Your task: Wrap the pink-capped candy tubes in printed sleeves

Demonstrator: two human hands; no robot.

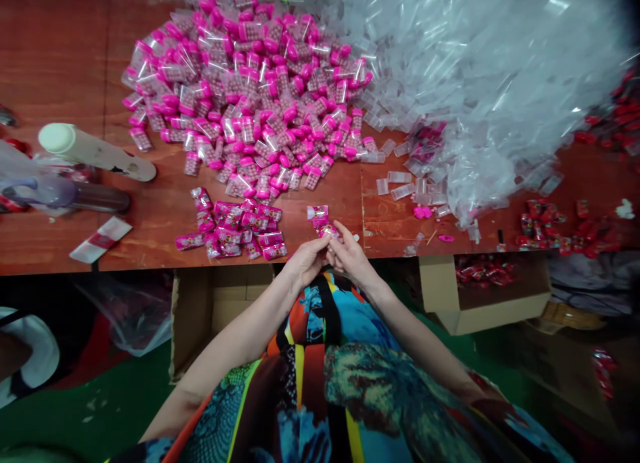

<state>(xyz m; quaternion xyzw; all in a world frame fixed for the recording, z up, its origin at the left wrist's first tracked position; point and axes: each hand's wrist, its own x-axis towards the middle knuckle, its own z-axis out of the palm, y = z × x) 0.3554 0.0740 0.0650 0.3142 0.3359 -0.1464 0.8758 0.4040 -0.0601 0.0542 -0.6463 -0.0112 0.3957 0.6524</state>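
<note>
My left hand [306,261] and my right hand [350,256] meet at the near edge of the wooden table [60,63], fingers pinched together on one small pink packet [327,231]. Another pink packet [318,215] lies just beyond my fingers. To the left sits a small cluster of wrapped pink packets [235,229]. Farther back spreads a big heap of pink-capped candy tubes [250,83]. At the right rises a mound of clear plastic sleeves [490,83].
A white cylinder [93,151] and a clear bottle [60,193] lie at the left, with a red-and-white label [100,239] near the edge. Red packets [555,226] lie at the right. Cardboard boxes [215,309] [480,296] stand under the table edge.
</note>
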